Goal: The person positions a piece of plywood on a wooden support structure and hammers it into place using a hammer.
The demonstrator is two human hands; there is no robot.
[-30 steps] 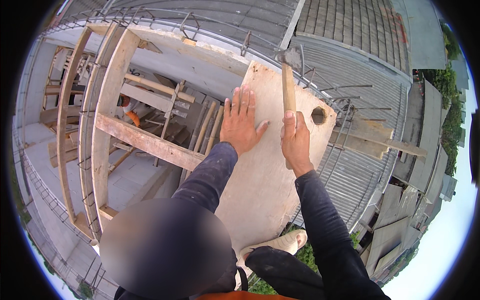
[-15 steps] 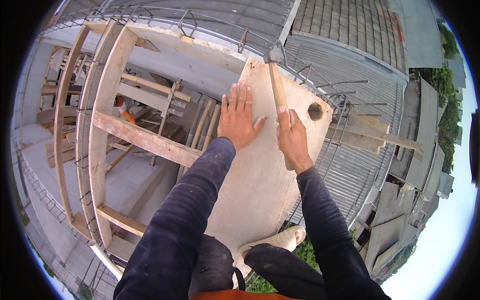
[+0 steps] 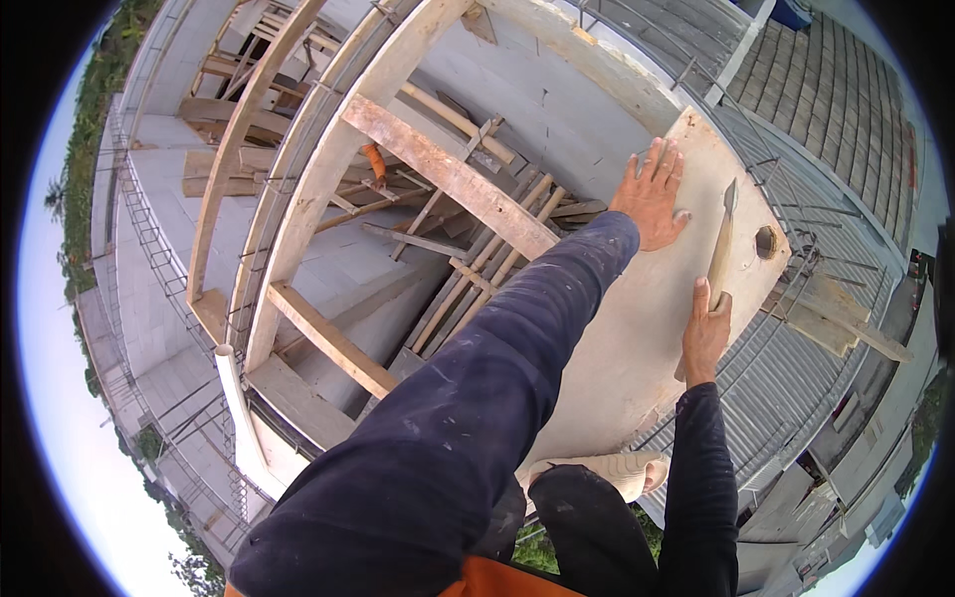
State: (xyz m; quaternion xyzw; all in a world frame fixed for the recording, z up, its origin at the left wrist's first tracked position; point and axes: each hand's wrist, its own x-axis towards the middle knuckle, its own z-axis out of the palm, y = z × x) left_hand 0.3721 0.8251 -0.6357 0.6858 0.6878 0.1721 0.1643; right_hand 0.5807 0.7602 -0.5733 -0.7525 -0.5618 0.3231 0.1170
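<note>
My left hand (image 3: 654, 199) lies flat on a pale plywood panel (image 3: 617, 318), fingers stretched out near its far left edge. In my right hand (image 3: 707, 333) is a hammer (image 3: 722, 244), gripped by its wooden handle. The hammer's narrow metal head points away from me, over the panel; whether it touches the board I cannot tell. A round hole (image 3: 765, 242) pierces the panel's right corner, to the right of the hammer. My foot in a light shoe (image 3: 607, 472) rests at the near end of the panel.
Left of the panel, timber beams (image 3: 453, 179) cross an open drop with wooden poles (image 3: 484, 264) and a person's orange sleeve (image 3: 375, 167) below. Reinforcing bars (image 3: 821, 221) stick out at the right. Beyond lies a corrugated roof (image 3: 796, 348). A white pipe (image 3: 239, 408) stands near left.
The view has swung left, so the panel appears farther right. My right hand has turned the hammer, whose head is now seen edge-on and lower over the panel. My left hand stays flat.
</note>
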